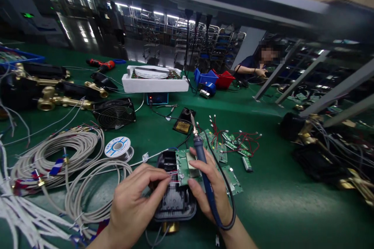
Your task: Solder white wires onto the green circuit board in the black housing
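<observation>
My left hand (134, 196) is closed in a pinch on thin wires (174, 181) at the left edge of a green circuit board (182, 163). In my right hand (217, 190) lies a soldering iron (200, 149), its tip pointing up and away from the board. The thumb and fingers of that same hand also steady the board by its right side. Beneath the board sits an open black plastic housing (175, 204) with a brass fitting (171, 227) at its near end. The wire ends between my left fingertips are hidden.
Left of my hands are a solder spool (117, 147), coiled grey cables (84, 140) and a black fan (115, 113). More circuit boards (214, 144) with red wires lie right. Behind are a soldering iron stand (183, 122) and white foam tray (154, 85). A co-worker (248, 66) sits back right.
</observation>
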`<action>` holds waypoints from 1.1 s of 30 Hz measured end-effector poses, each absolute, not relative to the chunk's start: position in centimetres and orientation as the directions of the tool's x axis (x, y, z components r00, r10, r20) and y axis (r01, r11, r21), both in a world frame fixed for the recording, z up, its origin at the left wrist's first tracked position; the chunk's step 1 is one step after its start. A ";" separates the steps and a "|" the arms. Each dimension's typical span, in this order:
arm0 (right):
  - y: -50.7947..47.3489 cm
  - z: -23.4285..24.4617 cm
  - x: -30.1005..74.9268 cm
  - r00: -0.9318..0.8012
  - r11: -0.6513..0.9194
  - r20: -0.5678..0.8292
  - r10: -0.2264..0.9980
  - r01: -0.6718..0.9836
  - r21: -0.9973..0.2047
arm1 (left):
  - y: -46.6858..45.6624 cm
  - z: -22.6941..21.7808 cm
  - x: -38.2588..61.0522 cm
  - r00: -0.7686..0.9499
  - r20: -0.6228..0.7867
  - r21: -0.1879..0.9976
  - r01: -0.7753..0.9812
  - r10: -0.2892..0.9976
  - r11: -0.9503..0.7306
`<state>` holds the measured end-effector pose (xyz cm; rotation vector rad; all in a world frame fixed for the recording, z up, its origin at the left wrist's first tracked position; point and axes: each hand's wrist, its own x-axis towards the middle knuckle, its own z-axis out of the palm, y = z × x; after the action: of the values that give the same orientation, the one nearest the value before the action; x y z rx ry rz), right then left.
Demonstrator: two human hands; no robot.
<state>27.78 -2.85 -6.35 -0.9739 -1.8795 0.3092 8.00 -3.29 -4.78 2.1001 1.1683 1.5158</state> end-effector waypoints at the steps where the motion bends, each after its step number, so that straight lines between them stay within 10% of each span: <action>1: -2.9 -6.2 27.8 -0.224 0.663 0.657 0.720 0.501 -0.555 | -3.3 -4.8 8.1 0.131 0.673 0.611 0.456 0.728 -0.647; 11: -3.3 -5.4 27.3 -0.268 0.733 0.736 0.622 0.529 -0.427 | -3.6 -4.7 8.8 0.367 0.669 0.424 0.527 0.647 -0.737; 21: -3.3 -5.5 26.9 -0.248 0.711 0.726 0.642 0.546 -0.442 | -3.3 -5.5 9.0 0.247 0.489 0.762 0.346 0.837 -0.548; 33: -3.3 -6.4 28.4 0.232 0.541 0.582 0.780 0.218 -0.812 | -3.7 -5.7 8.7 0.255 0.525 0.691 0.429 0.812 -0.582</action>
<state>28.39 -3.35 -6.40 -0.9710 -1.3179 0.4841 8.68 -3.67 -5.68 2.1235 1.1288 1.2661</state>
